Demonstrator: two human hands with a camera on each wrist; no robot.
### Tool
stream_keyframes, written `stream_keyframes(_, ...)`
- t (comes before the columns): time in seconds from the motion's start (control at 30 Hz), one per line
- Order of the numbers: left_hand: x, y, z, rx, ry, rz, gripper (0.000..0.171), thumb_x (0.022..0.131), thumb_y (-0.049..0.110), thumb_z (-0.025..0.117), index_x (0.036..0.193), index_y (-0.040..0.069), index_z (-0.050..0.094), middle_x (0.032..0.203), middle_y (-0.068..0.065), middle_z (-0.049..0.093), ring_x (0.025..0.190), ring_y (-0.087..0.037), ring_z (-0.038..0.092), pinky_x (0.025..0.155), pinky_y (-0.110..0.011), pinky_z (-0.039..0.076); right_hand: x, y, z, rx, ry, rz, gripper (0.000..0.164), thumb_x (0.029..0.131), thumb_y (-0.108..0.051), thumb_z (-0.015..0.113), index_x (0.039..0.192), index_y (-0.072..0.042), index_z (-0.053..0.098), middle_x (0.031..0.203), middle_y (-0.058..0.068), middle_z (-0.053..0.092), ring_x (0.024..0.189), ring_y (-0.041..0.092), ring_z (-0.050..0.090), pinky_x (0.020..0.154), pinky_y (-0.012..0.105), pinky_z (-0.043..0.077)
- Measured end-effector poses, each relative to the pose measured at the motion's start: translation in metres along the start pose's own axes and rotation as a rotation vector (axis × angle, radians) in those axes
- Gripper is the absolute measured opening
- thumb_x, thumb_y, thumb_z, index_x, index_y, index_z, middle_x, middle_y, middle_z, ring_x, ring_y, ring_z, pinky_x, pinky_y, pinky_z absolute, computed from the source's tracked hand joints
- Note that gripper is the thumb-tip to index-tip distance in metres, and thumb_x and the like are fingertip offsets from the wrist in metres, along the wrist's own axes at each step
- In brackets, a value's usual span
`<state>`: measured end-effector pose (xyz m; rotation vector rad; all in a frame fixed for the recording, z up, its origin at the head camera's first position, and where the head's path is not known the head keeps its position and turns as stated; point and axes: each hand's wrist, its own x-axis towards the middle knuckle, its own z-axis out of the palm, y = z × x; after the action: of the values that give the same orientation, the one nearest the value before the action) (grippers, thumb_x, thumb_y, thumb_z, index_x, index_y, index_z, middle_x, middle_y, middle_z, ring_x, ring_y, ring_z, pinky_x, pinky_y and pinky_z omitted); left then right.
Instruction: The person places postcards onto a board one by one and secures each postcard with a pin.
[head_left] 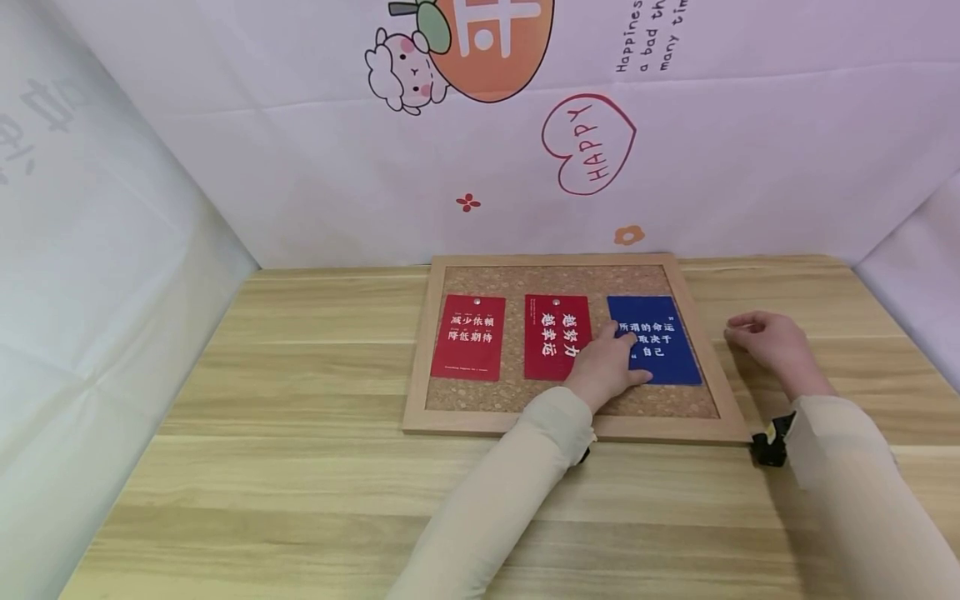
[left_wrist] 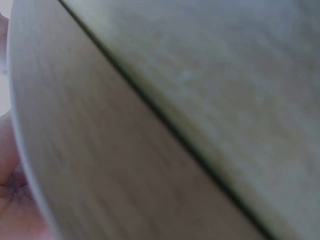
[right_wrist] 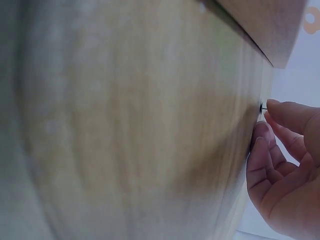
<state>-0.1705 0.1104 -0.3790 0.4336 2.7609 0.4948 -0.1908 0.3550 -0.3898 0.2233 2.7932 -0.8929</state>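
Observation:
A blue card (head_left: 667,367) with white characters lies on the right part of a wood-framed cork board (head_left: 513,279). My left hand (head_left: 606,367) rests at the card's left edge with its fingers spread; only part of it shows along the side of the left wrist view. To the right of the frame, my right hand (head_left: 772,343) hovers low over the table. Between its thumb and index finger it pinches a thin pin (right_wrist: 264,108), whose head is hidden by the fingertips. The other fingers are curled.
Two red cards lie on the cork: one at the left (head_left: 468,358), one in the middle (head_left: 538,329), each with a small round pale spot near its top. The board rests on a wood-grain table (head_left: 285,417). A white printed cloth (head_left: 337,183) stands behind.

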Motion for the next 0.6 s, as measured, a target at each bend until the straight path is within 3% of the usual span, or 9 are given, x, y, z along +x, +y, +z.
stream_keyframes(0.6,0.0007,0.0003,0.0010,0.003,0.005,0.001,0.064,0.088,0.047,0.063,0.145,0.027,0.042,0.156,0.002,0.029,0.133,-0.014,0.048,0.102,-0.025,0.046,0.0002,0.0015,0.0006,-0.011,-0.018,-0.008,0.046,0.100,-0.030,0.042,0.122,0.010,0.051,0.128,0.037,0.044,0.113,0.050,0.045,0.088,0.057,0.040)
